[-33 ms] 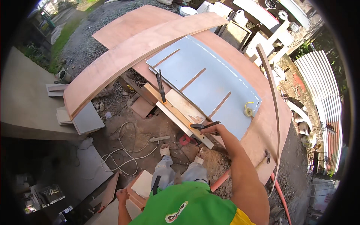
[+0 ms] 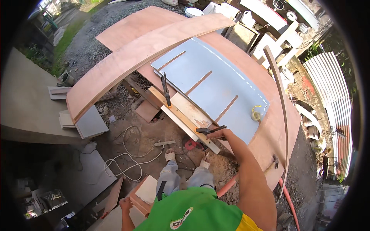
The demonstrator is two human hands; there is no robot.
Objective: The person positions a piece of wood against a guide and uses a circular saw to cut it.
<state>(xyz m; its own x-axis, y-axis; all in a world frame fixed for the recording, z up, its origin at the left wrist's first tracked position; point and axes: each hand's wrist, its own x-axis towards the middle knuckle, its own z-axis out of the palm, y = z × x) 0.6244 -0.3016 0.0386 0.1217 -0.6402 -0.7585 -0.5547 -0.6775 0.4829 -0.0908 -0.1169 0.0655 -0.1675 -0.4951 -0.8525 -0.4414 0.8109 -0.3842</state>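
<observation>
My right hand (image 2: 218,134) is closed round the handle end of a black clamp (image 2: 203,130) with orange pads. The clamp sits on a narrow wooden strip (image 2: 183,115), near the strip's lower right end. Farther up the same strip stands a second black clamp (image 2: 166,90), upright and untouched. Beneath the strip is a pale board (image 2: 181,125), and a light blue panel (image 2: 219,84) with brown slots lies just beyond. My left hand (image 2: 125,203) hangs low at my left side with curled fingers, beside some leaning boards; nothing shows in it.
Long curved plywood pieces (image 2: 135,50) lie across the far left. A tape roll (image 2: 256,114) rests on the blue panel, and a hammer (image 2: 274,161) on the plywood at right. White cable (image 2: 133,163) loops over the dirt near my feet. A long thin strip (image 2: 280,96) stands at right.
</observation>
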